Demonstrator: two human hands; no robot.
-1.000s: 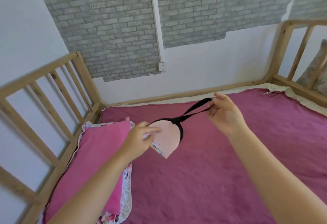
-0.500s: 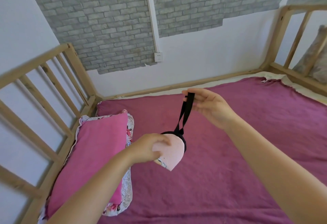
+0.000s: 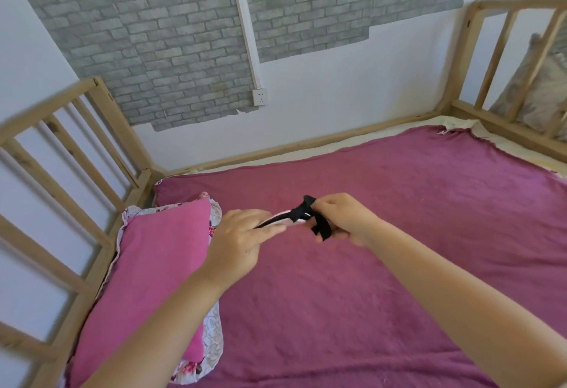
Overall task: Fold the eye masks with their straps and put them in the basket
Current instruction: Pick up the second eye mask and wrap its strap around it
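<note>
A folded pink eye mask (image 3: 280,219) with black trim is held edge-on in the air above the magenta bed cover. My left hand (image 3: 237,242) pinches its left end. My right hand (image 3: 345,219) grips its right end together with the black strap (image 3: 319,225), which is bunched against the mask with a short loop hanging below my fingers. No basket is in view.
A pink pillow (image 3: 153,280) with a floral frilled edge lies at the left on the magenta cover (image 3: 399,234). Wooden slatted bed rails (image 3: 70,154) run along the left side and the far right corner (image 3: 491,59). A grey patterned cushion (image 3: 543,87) sits behind the right rail.
My right hand has come down from holding the strap stretched up and brought it against the mask. The mask has turned from hanging face-on to lying flat, edge-on, between both hands.
</note>
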